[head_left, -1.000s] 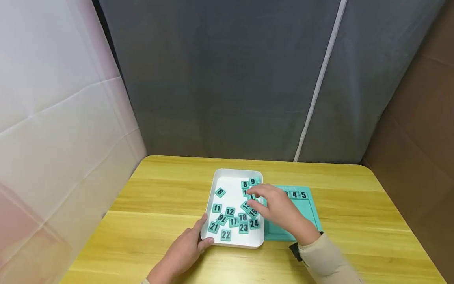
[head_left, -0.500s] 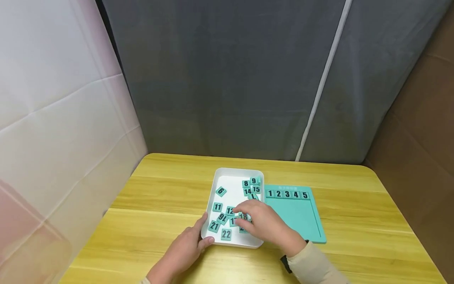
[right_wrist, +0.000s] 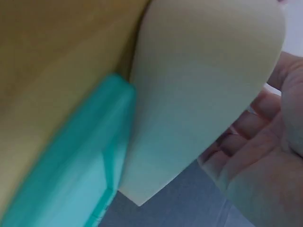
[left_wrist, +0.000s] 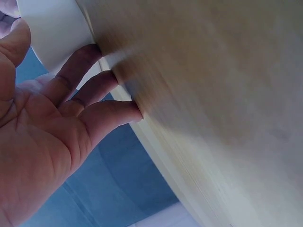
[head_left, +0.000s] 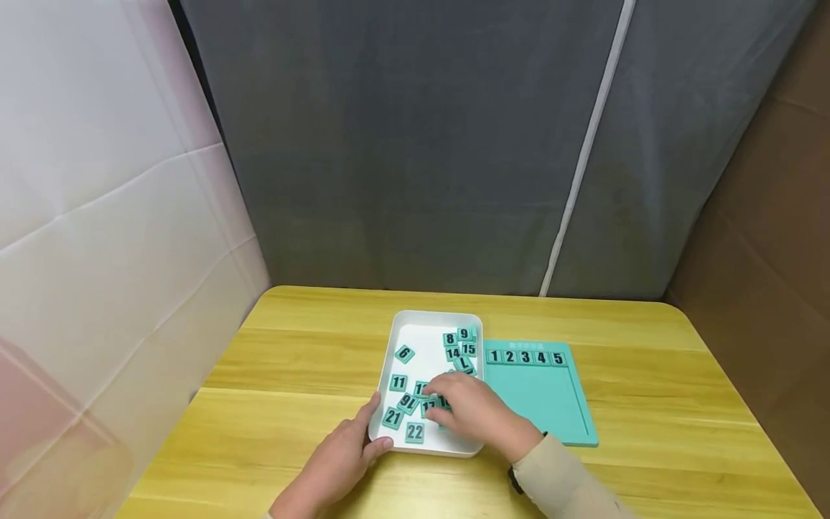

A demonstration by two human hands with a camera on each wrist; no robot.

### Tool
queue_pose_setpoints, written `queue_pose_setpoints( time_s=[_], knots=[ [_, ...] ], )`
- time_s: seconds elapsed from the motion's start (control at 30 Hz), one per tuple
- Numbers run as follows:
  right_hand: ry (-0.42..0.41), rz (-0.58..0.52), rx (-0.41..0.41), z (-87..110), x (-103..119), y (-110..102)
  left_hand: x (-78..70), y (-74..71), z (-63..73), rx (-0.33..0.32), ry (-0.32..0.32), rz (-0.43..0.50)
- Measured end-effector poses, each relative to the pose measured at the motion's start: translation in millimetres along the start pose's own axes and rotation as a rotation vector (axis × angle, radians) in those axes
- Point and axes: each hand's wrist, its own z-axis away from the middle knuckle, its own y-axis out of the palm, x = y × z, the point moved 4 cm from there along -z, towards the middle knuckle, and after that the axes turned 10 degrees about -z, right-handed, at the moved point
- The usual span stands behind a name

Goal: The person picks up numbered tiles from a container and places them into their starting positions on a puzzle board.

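Tray (head_left: 424, 339) looks of smooth, faintly glossy plastic; board (head_left: 534, 400) and number tiles (head_left: 415, 432) look matt plastic; tabletop (head_left: 292, 375) shows smooth wood grain with soft sheen; backdrop (head_left: 389, 144) is matt cloth.

Grey cloth (head_left: 415, 144), white sheeting (head_left: 117, 144) and brown panel (head_left: 765, 216) around a wood-grain table (head_left: 292, 346) suggest a screened-off booth.

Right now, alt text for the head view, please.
A person's right hand is over loose number tiles in a white tray, while the left hand holds the tray's near left corner. At the tray's right, a teal board has tiles 1 to 5 lined up along its far edge. Both sit on a wooden table.
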Motion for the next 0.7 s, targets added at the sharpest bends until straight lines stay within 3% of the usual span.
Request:
queue_pose_setpoints(
  time_s=[0.43, 0.57, 0.7],
  knots=[
    [0.151, 0.202, 0.293, -58.9, 6, -12, 0.0, 2.5, -4.6, 0.001, 0.012, 0.008],
    [0.219, 0.198, 0.327, -66.5, -5, -16, -4.4, 7.4, -5.3, 0.015, 0.022, 0.019],
    [0.3, 0.155, 0.296, -70.5, -33, -38, -9.0, 8.9, -5.7, 0.013, 0.028, 0.02]
  ],
)
